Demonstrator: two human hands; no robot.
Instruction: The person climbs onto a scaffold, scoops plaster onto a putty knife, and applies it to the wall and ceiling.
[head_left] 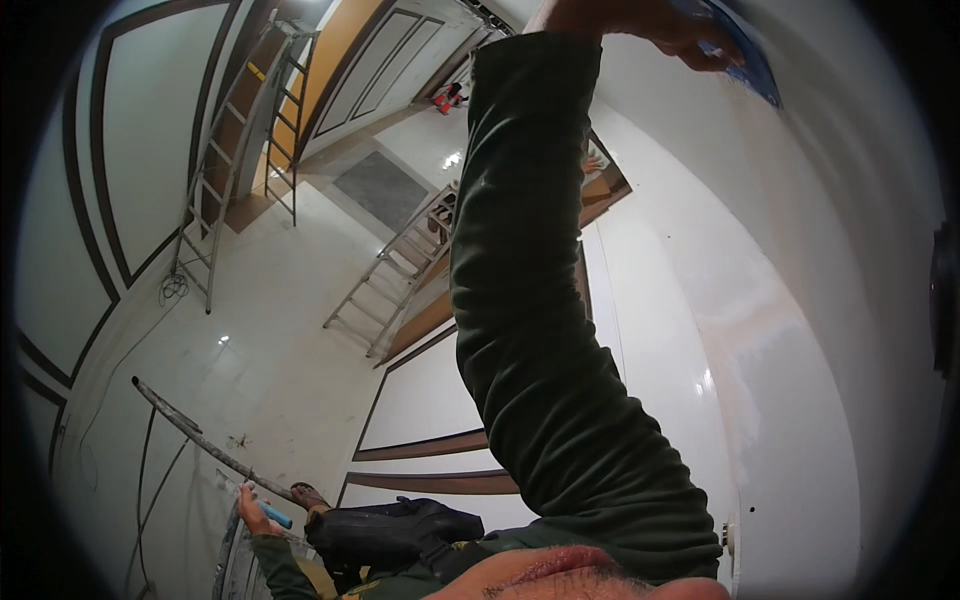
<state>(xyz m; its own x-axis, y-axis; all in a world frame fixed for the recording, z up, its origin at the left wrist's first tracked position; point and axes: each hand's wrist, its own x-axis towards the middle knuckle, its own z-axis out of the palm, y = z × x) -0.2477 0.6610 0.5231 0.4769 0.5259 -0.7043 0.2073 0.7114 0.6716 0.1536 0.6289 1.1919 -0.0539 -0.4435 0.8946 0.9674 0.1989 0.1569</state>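
My right arm, in a dark green sleeve, stretches up across the middle of the view. At its end my right hand is closed on a blue flat spreader, which lies against the white curved surface. The upper part of the hand is cut off by the frame's edge. Low on the left, my left hand grips the light blue handle of a putty knife. A thin greyish blade seems to extend past the fingers, though it is small and dim.
Beneath me are the rails of a ladder and a curved, worn pole. Two more ladders, one tall and one lower, stand on the pale floor. A cable coil lies by the left panelled wall.
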